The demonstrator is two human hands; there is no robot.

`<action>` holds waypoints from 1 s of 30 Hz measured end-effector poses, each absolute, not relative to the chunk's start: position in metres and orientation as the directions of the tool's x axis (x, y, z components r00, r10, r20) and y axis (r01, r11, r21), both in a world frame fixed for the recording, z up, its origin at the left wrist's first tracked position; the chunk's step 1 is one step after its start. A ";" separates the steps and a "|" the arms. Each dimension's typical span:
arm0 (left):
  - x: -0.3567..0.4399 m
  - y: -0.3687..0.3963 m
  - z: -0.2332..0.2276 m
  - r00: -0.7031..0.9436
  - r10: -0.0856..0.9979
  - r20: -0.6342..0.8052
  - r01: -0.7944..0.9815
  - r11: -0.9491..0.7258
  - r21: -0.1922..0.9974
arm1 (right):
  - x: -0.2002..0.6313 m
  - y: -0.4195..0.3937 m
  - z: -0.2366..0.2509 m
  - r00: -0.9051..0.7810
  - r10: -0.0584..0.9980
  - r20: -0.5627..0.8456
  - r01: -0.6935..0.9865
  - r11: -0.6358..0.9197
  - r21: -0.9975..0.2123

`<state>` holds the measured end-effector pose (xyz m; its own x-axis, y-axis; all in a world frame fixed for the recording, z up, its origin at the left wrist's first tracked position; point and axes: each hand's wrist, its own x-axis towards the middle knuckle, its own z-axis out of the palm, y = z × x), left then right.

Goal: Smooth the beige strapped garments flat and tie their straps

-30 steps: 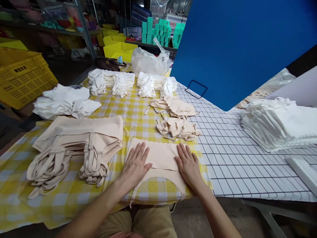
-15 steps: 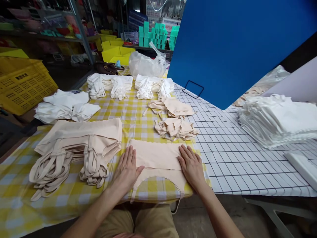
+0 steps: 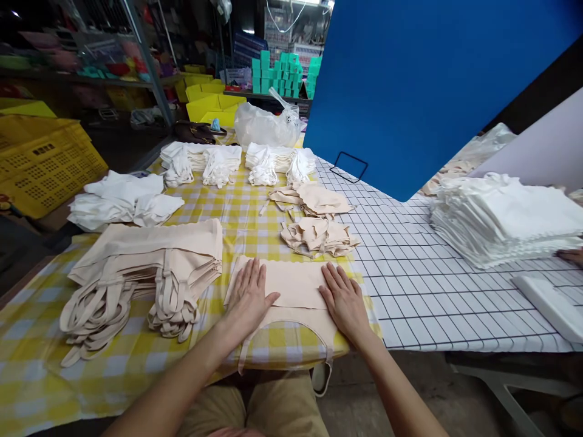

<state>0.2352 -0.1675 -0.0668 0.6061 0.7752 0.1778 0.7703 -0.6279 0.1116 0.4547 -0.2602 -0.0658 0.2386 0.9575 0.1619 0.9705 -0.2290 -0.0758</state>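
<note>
On the near edge of the yellow checked tablecloth (image 3: 237, 206), seen from the head camera, a beige garment (image 3: 291, 285) lies flat, its lower straps hanging over the table edge. Left hand (image 3: 248, 300): open, fingers extended and close together, palm pressed flat on the left part of the garment. Right hand (image 3: 345, 300): open, fingers slightly spread, palm pressed flat on the right part of the same garment. Neither hand pinches or grips the fabric. Just beside the left hand, to its left, sits a stack of beige garments (image 3: 150, 255) with looped straps trailing toward the near edge. Beyond the hands lie two small beige piles (image 3: 319, 233), one behind the other. Farther back are folded white stacks (image 3: 241, 161) in a row, and a loose white heap (image 3: 121, 200) at the left. A clear plastic bag (image 3: 266, 124) stands behind the white stacks. To the right, a white grid-patterned cloth (image 3: 423, 285) covers the adjoining surface and carries a tall white stack (image 3: 505, 218). A yellow crate (image 3: 45, 164) stands at the far left.
</note>
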 end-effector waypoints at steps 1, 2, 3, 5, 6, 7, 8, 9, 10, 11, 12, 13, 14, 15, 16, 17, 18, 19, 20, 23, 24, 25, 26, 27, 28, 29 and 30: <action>0.235 -0.167 -0.069 0.609 0.777 0.158 0.771 -0.627 0.112 | 0.455 -0.260 -0.066 0.244 0.957 0.155 0.969 -0.235 -0.076; 0.232 -0.166 -0.071 0.610 0.779 0.146 0.773 -0.625 0.109 | 0.455 -0.260 -0.067 0.249 0.957 0.149 0.968 -0.240 -0.076; 0.228 -0.165 -0.073 0.609 0.781 0.142 0.775 -0.623 0.105 | 0.455 -0.260 -0.067 0.253 0.956 0.146 0.967 -0.244 -0.076; 0.218 -0.164 -0.076 0.597 0.788 0.149 0.785 -0.613 0.095 | 0.456 -0.259 -0.068 0.262 0.954 0.144 0.965 -0.253 -0.074; 0.213 -0.163 -0.077 0.588 0.794 0.154 0.791 -0.605 0.093 | 0.456 -0.259 -0.069 0.265 0.953 0.147 0.964 -0.257 -0.075; 0.208 -0.163 -0.077 0.580 0.799 0.157 0.797 -0.597 0.093 | 0.455 -0.258 -0.069 0.267 0.951 0.154 0.963 -0.258 -0.076; 0.204 -0.162 -0.077 0.573 0.804 0.158 0.802 -0.590 0.094 | 0.455 -0.258 -0.069 0.269 0.950 0.162 0.963 -0.259 -0.077; 0.200 -0.162 -0.077 0.568 0.808 0.157 0.805 -0.585 0.095 | 0.455 -0.258 -0.069 0.270 0.948 0.168 0.962 -0.260 -0.078; 0.198 -0.161 -0.077 0.565 0.811 0.154 0.808 -0.581 0.095 | 0.455 -0.258 -0.069 0.272 0.947 0.173 0.962 -0.262 -0.079; 0.197 -0.161 -0.076 0.559 0.815 0.151 0.813 -0.575 0.095 | 0.454 -0.258 -0.069 0.277 0.945 0.175 0.960 -0.267 -0.080; 0.196 -0.160 -0.076 0.549 0.822 0.149 0.820 -0.565 0.093 | 0.454 -0.259 -0.069 0.284 0.942 0.177 0.958 -0.274 -0.081; 0.197 -0.160 -0.075 0.536 0.831 0.148 0.830 -0.551 0.091 | 0.454 -0.259 -0.068 0.292 0.939 0.181 0.956 -0.281 -0.082; 0.199 -0.159 -0.074 0.521 0.840 0.150 0.839 -0.536 0.087 | 0.453 -0.260 -0.068 0.298 0.936 0.190 0.954 -0.286 -0.084; 0.201 -0.158 -0.073 0.510 0.846 0.156 0.846 -0.526 0.083 | 0.453 -0.260 -0.068 0.300 0.933 0.200 0.954 -0.288 -0.086; 0.203 -0.156 -0.072 0.508 0.846 0.164 0.848 -0.524 0.080 | 0.453 -0.261 -0.068 0.298 0.932 0.208 0.954 -0.285 -0.090; 0.206 -0.155 -0.071 0.512 0.841 0.174 0.844 -0.531 0.078 | 0.453 -0.261 -0.069 0.294 0.932 0.211 0.955 -0.280 -0.094; 0.208 -0.153 -0.071 0.521 0.834 0.183 0.837 -0.541 0.080 | 0.453 -0.260 -0.069 0.291 0.934 0.206 0.956 -0.275 -0.101; 0.210 -0.152 -0.072 0.529 0.828 0.187 0.831 -0.550 0.085 | 0.453 -0.259 -0.069 0.288 0.937 0.196 0.956 -0.271 -0.112; 0.211 -0.150 -0.072 0.533 0.825 0.187 0.827 -0.555 0.091 | 0.453 -0.258 -0.068 0.288 0.940 0.184 0.955 -0.268 -0.127; 0.211 -0.149 -0.072 0.521 0.839 0.158 0.837 -0.538 0.102 | 0.455 -0.258 -0.063 0.308 0.932 0.193 0.937 -0.261 -0.233; 0.210 -0.150 -0.071 0.512 0.847 0.144 0.844 -0.527 0.099 | 0.454 -0.260 -0.060 0.331 0.916 0.225 0.919 -0.260 -0.295; 0.209 -0.151 -0.070 0.503 0.855 0.128 0.852 -0.515 0.096 | 0.453 -0.264 -0.056 0.368 0.889 0.273 0.893 -0.256 -0.369; 0.209 -0.152 -0.068 0.497 0.860 0.116 0.857 -0.507 0.094 | 0.450 -0.271 -0.052 0.412 0.852 0.324 0.860 -0.246 -0.448; 0.209 -0.155 -0.066 0.497 0.860 0.111 0.857 -0.507 0.095 | 0.446 -0.281 -0.048 0.462 0.807 0.368 0.819 -0.230 -0.525; 0.210 -0.157 -0.064 0.510 0.853 0.115 0.848 -0.521 0.100 | 0.440 -0.293 -0.046 0.511 0.762 0.398 0.776 -0.210 -0.595; 0.212 -0.161 -0.062 0.536 0.835 0.127 0.829 -0.548 0.111 | 0.432 -0.307 -0.045 0.556 0.722 0.411 0.731 -0.189 -0.656; 0.216 -0.166 -0.060 0.573 0.807 0.140 0.799 -0.589 0.126 | 0.423 -0.321 -0.046 0.602 0.690 0.401 0.679 -0.178 -0.713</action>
